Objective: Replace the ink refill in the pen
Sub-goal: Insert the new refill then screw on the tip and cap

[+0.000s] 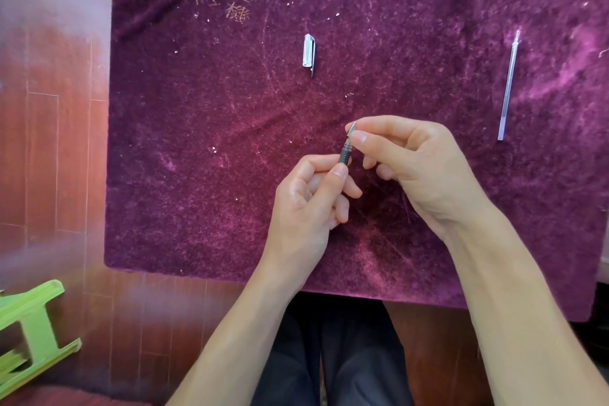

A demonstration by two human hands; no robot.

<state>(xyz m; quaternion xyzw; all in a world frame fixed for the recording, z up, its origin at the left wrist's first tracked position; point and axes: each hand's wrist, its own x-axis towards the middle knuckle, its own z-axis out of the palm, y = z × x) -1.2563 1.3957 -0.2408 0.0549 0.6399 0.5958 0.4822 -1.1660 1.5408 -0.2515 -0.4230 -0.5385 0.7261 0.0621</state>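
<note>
The pen [346,150] stands tilted above the purple cloth [230,158], with its dark grip section and metal tip cone pointing up and away. My left hand [309,204] is shut on the pen's lower barrel, most of which is hidden inside the fist. My right hand [412,161] pinches the metal tip cone between thumb and forefinger. A clear pen cap [309,52] lies on the cloth further back. A thin clear ink refill [509,86] lies on the cloth at the right, apart from both hands.
The purple cloth covers a table; its front edge hangs above my dark trousers [329,356]. A red-brown wooden floor [49,142] is at the left. A green plastic stool [29,326] lies at the lower left.
</note>
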